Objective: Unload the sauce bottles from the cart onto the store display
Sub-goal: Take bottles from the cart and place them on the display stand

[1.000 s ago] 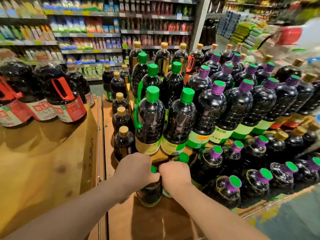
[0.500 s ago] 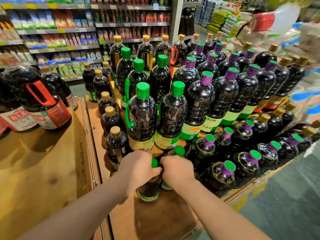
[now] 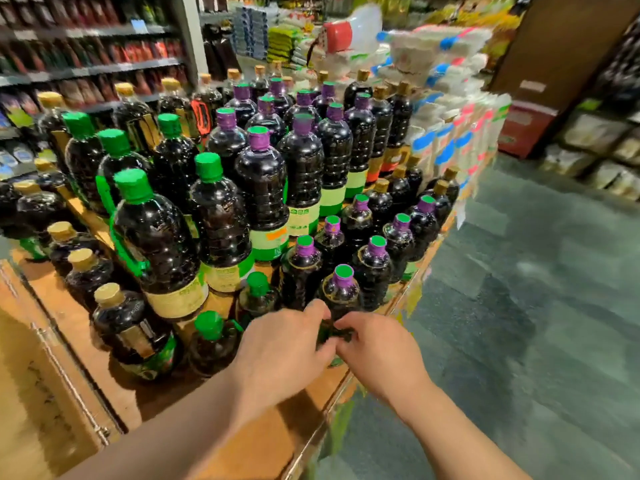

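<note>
At your far left a gold-capped bottle (image 3: 130, 327) stands on the wooden display (image 3: 86, 344), with a small green-capped bottle (image 3: 212, 341) just beside it. Your left hand (image 3: 284, 344) and right hand (image 3: 375, 351) meet over a dark green-topped sauce bottle (image 3: 333, 332) at the display's front edge, fingers curled around its top, though blur hides the exact grip. Behind stand purple-capped bottles (image 3: 341, 289), then grey floor (image 3: 519, 306) at right

Both bare forearms reaching forward and converging, left hand (image 3: 287, 344) knuckles up with fingers curled downward, right hand (image 3: 375, 344) alongside, fingertips pinching inward, the two nearly touching
</note>
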The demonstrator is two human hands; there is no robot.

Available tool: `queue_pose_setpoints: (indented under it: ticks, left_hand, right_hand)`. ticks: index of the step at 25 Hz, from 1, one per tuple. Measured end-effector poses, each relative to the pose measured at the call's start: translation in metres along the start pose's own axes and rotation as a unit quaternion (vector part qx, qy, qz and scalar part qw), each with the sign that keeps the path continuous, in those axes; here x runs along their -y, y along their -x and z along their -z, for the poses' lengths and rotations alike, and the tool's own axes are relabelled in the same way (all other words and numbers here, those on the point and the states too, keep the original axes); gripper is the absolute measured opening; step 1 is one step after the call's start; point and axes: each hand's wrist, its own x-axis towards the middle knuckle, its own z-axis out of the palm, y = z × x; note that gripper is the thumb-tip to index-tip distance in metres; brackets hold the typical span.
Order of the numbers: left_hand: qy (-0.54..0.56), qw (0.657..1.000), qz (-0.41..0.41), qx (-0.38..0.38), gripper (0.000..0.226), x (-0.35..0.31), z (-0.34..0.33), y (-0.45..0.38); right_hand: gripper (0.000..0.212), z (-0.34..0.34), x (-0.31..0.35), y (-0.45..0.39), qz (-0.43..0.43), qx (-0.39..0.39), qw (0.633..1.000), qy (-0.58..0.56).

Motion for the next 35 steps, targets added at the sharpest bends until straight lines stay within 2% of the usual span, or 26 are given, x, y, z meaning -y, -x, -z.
queue_pose_setpoints:
  ticks: [7,13,19,24,28,32,35]
  left_hand:
    - [0.016,0.986,-0.165,0.016,0.043,-0.143,-0.015,0.003]
    - [0.099,0.941,-0.309,0.091,0.034,-0.308,-0.048,0.066]
    - [0.100,0.855,-0.484,0.159,0.034,-0.476,-0.076,0.169]
    - [0.078,0.767,-0.594,0.231,0.030,-0.568,-0.100,0.258]
    - [0.033,0.687,-0.683,0.245,0.033,-0.624,-0.120,0.296]
    - [-0.016,0.626,-0.730,0.274,0.040,-0.673,-0.147,0.297]
    - [-0.042,0.581,-0.768,0.266,0.042,-0.717,-0.170,0.287]
  right_hand:
    - [0.026,0.053,-0.102,0.120,-0.155,-0.063,0.986,0.022]
    - [0.024,0.083,-0.189,0.290,-0.292,-0.093,0.951,0.032]
    - [0.029,0.088,-0.256,0.487,-0.425,-0.153,0.891,0.044]
    - [0.027,0.076,-0.274,0.617,-0.535,-0.171,0.827,0.019]
    - [0.023,0.056,-0.285,0.673,-0.615,-0.189,0.765,-0.017]
    - [0.031,0.042,-0.312,0.698,-0.688,-0.186,0.699,-0.057]
    - [0.030,0.034,-0.348,0.714,-0.740,-0.176,0.645,-0.067]
